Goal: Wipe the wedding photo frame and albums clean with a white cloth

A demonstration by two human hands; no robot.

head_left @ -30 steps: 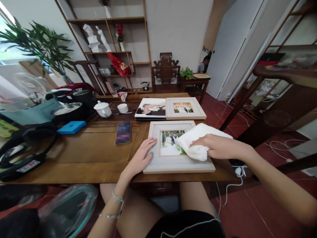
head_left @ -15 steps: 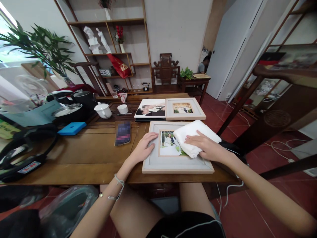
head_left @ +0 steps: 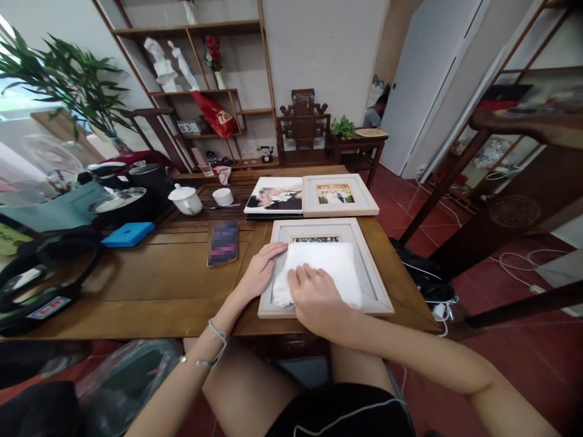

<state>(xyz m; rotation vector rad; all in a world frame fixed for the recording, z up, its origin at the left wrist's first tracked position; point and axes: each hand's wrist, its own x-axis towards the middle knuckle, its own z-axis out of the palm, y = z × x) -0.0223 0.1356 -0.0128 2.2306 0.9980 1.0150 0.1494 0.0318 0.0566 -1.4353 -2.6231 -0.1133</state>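
A light wooden picture frame (head_left: 385,301) lies flat at the table's front edge, its pale mat around a photo (head_left: 316,239) of which only the top strip shows. Over the rest of the photo and the lower mat spreads a folded white cloth (head_left: 339,261). My right hand (head_left: 316,300) presses on this cloth with curled fingers, holding it. Along the frame's left side rests my left hand (head_left: 264,270), its fingers stretched out flat over the rim.
Behind the frame lie a photo album (head_left: 276,197) and another framed picture (head_left: 364,194). To the left are a dark patterned booklet (head_left: 223,244), a white cup (head_left: 223,196), a lidded white teacup (head_left: 185,199), a blue box (head_left: 128,234) and headphones (head_left: 86,276). A chair (head_left: 514,200) stands right.
My right hand has slid the white cloth left and toward me across the frame, covering most of the photo. My left hand stays on the frame's left side.
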